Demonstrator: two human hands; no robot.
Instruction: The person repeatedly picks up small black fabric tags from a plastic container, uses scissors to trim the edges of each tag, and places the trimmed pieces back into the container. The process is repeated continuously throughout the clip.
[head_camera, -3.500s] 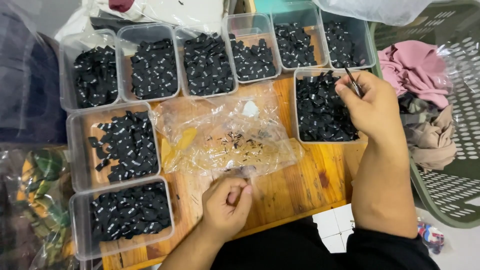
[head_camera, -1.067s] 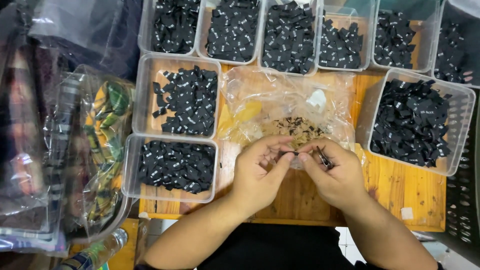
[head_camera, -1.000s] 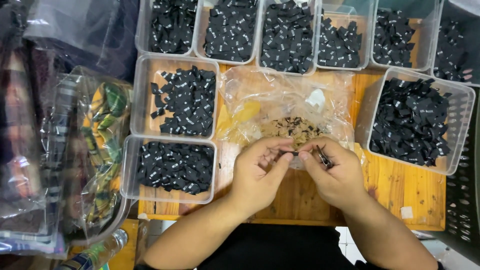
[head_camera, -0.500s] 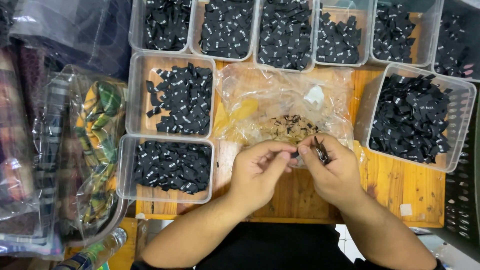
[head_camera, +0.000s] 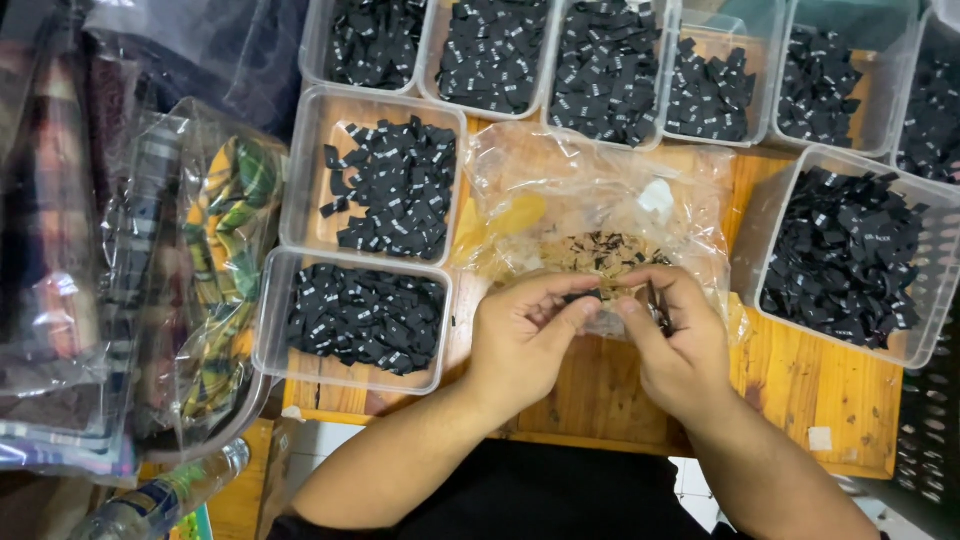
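Since 3.5 s ago both hands have come together at the table's near-centre: back then the right hand was over the right tub and the left lay alone at the near edge. Now the left hand (head_camera: 520, 345) and right hand (head_camera: 680, 345) sit w/ fingertips almost meeting, both pinched shut on a small black tag (head_camera: 583, 297) held between them; the right hand also grips a thin dark tool (head_camera: 655, 305) (kind unclear). Tag sits just at the near edge of a crumpled clear plastic bag (head_camera: 590, 200), which lies on the wooden table (head_camera: 860, 410) and holds a scatter of tiny black and tan scraps, a yellow patch and a white bit. Containers: clear plastic tubs ring the bag, all w/ black fabric tags bearing small white marks. Left-near tub (head_camera: 352, 322) is well filled; the tub just beyond it (head_camera: 385, 185) is sparser, bare base showing. Right tub (head_camera: 850, 255) is heaped. Far row of tubs (head_camera: 600, 60) runs across the top, approx. six, some cut off by the frame. Far left: clear-wrapped packages (head_camera: 120, 300) of patterned cloth, green/yellow and dark stripes, stacked beside the table.
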